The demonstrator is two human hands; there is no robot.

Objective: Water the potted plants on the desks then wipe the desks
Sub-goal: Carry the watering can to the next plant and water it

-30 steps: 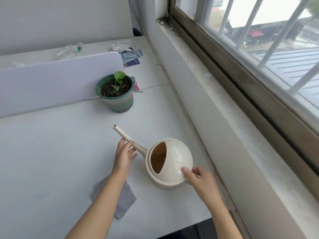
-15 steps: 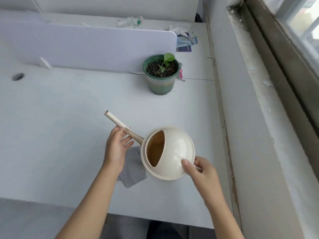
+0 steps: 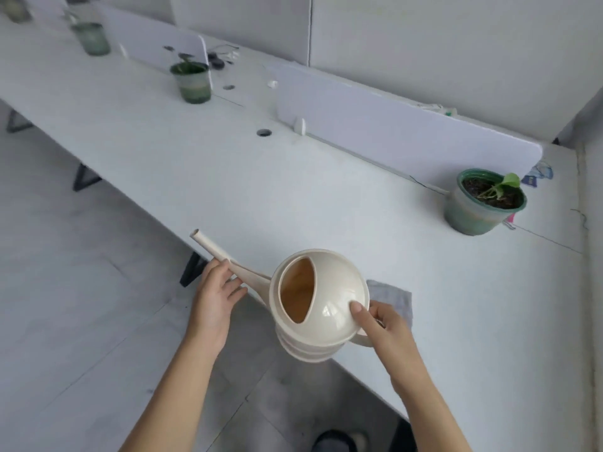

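Observation:
I hold a cream watering can in the air over the front edge of the white desk. My right hand grips its handle, thumb on the dome. My left hand holds the long spout from below, which points left. A green pot with a small seedling stands on the desk at the right. A second green pot stands further left, and a third at the far left. A grey cloth lies on the desk behind the can.
White divider panels run along the back of the desks. A cable hole sits in the desk top. Papers lie behind the right pot. Grey floor and black desk legs are at the left. A shoe shows below.
The can has been lifted off the desk and carried left, away from the seedling pot. The view has swung left, bringing the other desks and pots into sight.

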